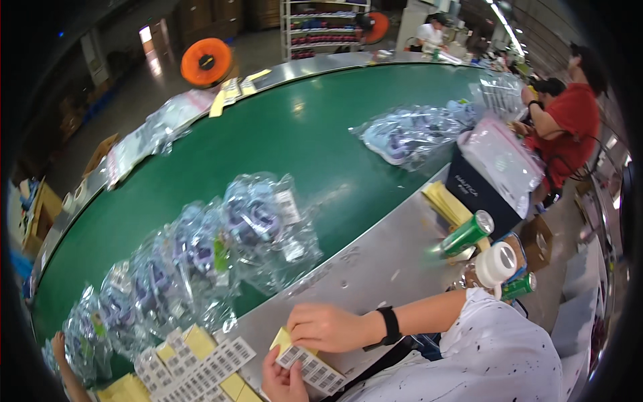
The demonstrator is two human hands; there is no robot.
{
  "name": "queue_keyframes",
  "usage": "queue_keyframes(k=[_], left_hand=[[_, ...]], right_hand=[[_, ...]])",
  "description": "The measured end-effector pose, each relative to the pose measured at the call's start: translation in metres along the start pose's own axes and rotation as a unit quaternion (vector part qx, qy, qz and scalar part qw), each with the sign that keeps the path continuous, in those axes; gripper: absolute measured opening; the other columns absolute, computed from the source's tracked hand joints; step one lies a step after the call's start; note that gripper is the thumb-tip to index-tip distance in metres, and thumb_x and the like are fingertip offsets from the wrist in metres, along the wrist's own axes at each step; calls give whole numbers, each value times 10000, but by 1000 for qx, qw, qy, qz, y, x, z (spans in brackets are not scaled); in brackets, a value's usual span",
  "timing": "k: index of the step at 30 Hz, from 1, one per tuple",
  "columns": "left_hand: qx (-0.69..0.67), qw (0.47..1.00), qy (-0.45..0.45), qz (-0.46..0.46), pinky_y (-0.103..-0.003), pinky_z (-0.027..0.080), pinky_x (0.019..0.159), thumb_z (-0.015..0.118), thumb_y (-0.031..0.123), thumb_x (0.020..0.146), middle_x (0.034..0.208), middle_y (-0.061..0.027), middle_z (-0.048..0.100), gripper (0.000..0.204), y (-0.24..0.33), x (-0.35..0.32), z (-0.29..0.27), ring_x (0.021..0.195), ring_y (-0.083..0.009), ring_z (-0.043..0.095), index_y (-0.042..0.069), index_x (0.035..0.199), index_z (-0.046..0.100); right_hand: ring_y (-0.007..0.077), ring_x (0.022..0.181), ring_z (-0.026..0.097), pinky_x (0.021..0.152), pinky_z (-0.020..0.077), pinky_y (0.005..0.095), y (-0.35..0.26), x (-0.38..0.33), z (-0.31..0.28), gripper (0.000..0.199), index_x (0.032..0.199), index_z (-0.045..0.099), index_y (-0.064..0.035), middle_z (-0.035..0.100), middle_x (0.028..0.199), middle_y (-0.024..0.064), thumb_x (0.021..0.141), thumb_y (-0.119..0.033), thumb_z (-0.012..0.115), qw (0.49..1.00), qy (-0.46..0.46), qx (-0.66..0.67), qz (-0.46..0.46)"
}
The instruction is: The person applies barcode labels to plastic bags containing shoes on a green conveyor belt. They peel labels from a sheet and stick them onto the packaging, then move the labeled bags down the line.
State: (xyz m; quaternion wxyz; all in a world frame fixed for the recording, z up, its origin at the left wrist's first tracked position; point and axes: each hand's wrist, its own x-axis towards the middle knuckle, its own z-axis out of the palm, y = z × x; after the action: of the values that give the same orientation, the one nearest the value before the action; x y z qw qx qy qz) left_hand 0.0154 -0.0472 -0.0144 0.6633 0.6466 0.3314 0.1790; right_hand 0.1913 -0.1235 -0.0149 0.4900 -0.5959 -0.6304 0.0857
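My left hand [284, 379] grips a sheet of barcode labels [313, 370] with a yellow backing, thumb on its face. My right hand [326, 327], a black band on its wrist, is closed at the sheet's yellow upper end; its fingertips are partly hidden. Beside my left hand, more label sheets [213, 367] and yellow backing strips [199, 342] lie overlapping on the metal edge. Beyond them, several shoes in clear plastic bags [251, 213] stand in a row on the green conveyor belt [295, 147].
To the right stand a green can [469, 232], a white-lidded jar [495, 264] and a dark box [483, 191] topped with plastic bags. Another bagged pair of shoes [408, 137] lies farther along. Another person's hand [59, 347] reaches in at left; a person in red [569, 124] works at right.
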Motion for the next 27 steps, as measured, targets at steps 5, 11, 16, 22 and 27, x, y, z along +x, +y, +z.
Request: queue_keyframes(k=[5,11,16,22,27], left_hand=[[-86,996,-29,-7,-216,456,741,553,-1,879,1025,-84,573,424,5,5,1,878,-117,568,-7,1283,424],[-126,991,45,-2,-230,499,755,542,-100,813,1121,-155,553,495,-27,14,3,939,-161,604,-39,1275,374],[-34,998,49,-9,-222,472,737,560,-16,859,1071,-119,571,459,-10,6,11,894,-139,585,-21,1287,395],[8,996,77,39,-192,400,576,547,14,890,848,-27,540,425,-24,3,9,651,-71,477,-5,1293,411],[34,996,86,0,-201,427,609,547,15,892,914,-68,578,435,-34,2,7,720,-96,545,5,1302,404]], right_hand=[[279,821,536,701,445,363,-10,-2,-4,73,802,546,4,533,849,106,782,-61,572,989,-85,-105,-59],[261,767,512,683,426,343,-16,40,-46,35,784,523,-12,510,797,92,809,-19,546,996,78,7,-36],[158,769,576,667,478,267,143,106,-116,373,1143,473,-35,590,896,82,838,-177,635,914,353,1,200],[341,854,635,741,513,404,214,155,-89,687,1286,330,59,614,952,241,734,-192,653,885,228,40,405],[448,908,590,801,471,491,226,188,-58,467,1180,414,29,602,918,314,725,-30,501,902,220,-130,349]])
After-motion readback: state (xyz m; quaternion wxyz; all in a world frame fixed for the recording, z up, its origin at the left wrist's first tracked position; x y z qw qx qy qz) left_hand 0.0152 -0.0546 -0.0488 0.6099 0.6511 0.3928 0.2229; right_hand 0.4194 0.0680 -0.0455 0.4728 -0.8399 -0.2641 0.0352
